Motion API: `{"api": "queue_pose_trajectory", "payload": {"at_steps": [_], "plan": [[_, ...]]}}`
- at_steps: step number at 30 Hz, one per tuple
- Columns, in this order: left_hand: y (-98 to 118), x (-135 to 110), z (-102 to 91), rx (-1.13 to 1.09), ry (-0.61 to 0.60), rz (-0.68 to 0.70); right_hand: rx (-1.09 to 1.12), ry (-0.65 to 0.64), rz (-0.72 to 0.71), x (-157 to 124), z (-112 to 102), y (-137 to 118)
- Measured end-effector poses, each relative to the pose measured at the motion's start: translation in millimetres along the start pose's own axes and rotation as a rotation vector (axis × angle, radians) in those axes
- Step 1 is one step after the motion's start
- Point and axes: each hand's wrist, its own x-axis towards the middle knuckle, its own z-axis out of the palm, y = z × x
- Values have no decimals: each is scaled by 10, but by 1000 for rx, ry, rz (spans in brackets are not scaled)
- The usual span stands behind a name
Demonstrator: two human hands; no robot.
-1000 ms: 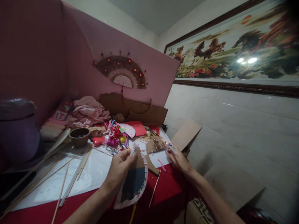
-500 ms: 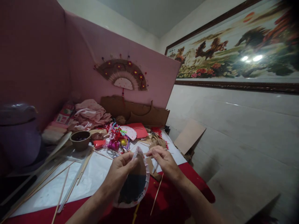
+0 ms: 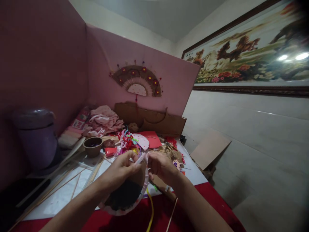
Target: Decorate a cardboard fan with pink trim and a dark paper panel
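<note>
My left hand (image 3: 124,167) grips a round-bottomed cardboard piece (image 3: 127,193) by its upper left edge. The piece narrows to a point at the top, its face is brown above and dark below, and a gathered strip of pale, spotted fabric (image 3: 144,190) lines its rim. At the pointed tip, my right hand (image 3: 161,166) has its fingers curled in a pinch against the fabric edge. What lies between those fingers is hidden. A yellow strip (image 3: 151,209) hangs below the piece, and a thin stick (image 3: 172,214) lies under my right forearm.
A brown bowl (image 3: 93,147) of dark liquid stands at the left, near a purple lidded bin (image 3: 36,141). Coloured pipe cleaners (image 3: 126,141), red paper (image 3: 152,139) and scissors-like clutter crowd the back. A decorated fan (image 3: 137,80) hangs on the pink panel (image 3: 176,83).
My right hand has come in from the right to the tip of the cardboard piece. The piece is tilted further, its lower end swung left. The whole view has shifted.
</note>
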Motion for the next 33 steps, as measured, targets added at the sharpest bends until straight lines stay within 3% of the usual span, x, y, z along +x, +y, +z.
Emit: {"api": "queue_pose_trajectory", "payload": {"at_steps": [11,24,33], "plan": [[-315,1,-67,153,-27,46,-316,184,-16,68,-21,169],[-320,-16,-31,276,2,74,-338,187,74,27,-61,220],[-288,-12,-13,317,23,63,-373,188,31,2,-86,199]]}}
